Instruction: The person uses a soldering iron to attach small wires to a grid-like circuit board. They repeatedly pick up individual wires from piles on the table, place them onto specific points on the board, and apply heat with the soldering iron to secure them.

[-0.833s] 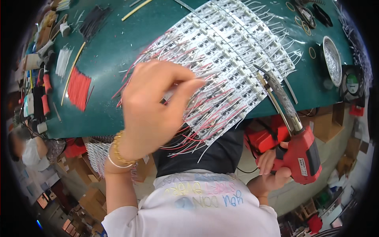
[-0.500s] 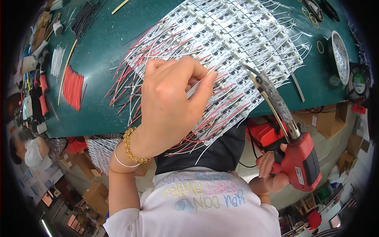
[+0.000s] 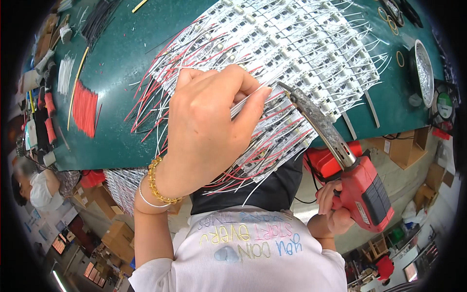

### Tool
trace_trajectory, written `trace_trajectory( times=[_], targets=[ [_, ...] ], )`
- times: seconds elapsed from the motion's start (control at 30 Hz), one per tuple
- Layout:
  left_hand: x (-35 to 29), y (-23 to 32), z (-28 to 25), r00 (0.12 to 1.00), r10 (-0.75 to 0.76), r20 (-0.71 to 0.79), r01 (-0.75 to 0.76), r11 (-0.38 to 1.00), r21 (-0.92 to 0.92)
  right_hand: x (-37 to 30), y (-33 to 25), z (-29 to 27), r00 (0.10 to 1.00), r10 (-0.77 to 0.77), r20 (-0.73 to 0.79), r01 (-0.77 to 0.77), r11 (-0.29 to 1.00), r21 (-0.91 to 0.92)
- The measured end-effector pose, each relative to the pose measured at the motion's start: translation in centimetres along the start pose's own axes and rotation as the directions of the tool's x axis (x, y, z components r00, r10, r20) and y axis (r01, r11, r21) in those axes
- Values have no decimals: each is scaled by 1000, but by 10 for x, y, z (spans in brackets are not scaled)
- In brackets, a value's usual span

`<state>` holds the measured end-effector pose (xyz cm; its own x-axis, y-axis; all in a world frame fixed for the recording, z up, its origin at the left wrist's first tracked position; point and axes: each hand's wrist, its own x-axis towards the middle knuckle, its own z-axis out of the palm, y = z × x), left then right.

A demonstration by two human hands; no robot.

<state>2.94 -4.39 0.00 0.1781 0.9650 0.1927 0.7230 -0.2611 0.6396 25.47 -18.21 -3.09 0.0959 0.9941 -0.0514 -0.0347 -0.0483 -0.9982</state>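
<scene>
My left hand [image 3: 209, 117] is over a large white panel of circuit boards [image 3: 327, 51], thumb and forefinger pinched on a thin white wire [image 3: 274, 83]. My right hand [image 3: 333, 209] grips a red and black soldering gun [image 3: 367, 194] by its handle. Its dark, crusted tip points up and left and sits close to the pinched wire, low over the boards. Whether the tip touches the wire or a pad, I cannot tell. Red, black and white wires [image 3: 287, 141] stick out along the panel's left and lower edges, and white ones along its right.
On the green table [image 3: 121, 126] at left lie bundles of red wires [image 3: 85, 112], white wires [image 3: 65, 73] and black wires [image 3: 99, 22]. A metal dish [image 3: 423, 73] and a solder spool [image 3: 443, 104] stand at right. Two metal strips [image 3: 372, 109] stick out beneath the panel.
The soldering gun has swung left, bringing its tip from the middle of the boards to beside my left fingertips. The panel has shifted slightly; my left hand keeps its pinch.
</scene>
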Motion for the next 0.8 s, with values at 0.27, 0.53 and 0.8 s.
trace_trajectory(
  times=[0.27, 0.53, 0.8],
  targets=[
    [0, -3, -1, 1000, -3, 13, 3, 1000, -1, -18, 6, -26, 996, -1, -91, -25, 960, -281],
    [0, -3, 0, 1000, 23, 4, -23, 999, 23, -1, -6, 0, 997, 8, -71, -3, 998, 67],
    [1, 0, -3, 995, 50, -90, -50, 999, 3, 7, -5, 2, 994, -85, 75, 87, 996, -14]
  ],
)
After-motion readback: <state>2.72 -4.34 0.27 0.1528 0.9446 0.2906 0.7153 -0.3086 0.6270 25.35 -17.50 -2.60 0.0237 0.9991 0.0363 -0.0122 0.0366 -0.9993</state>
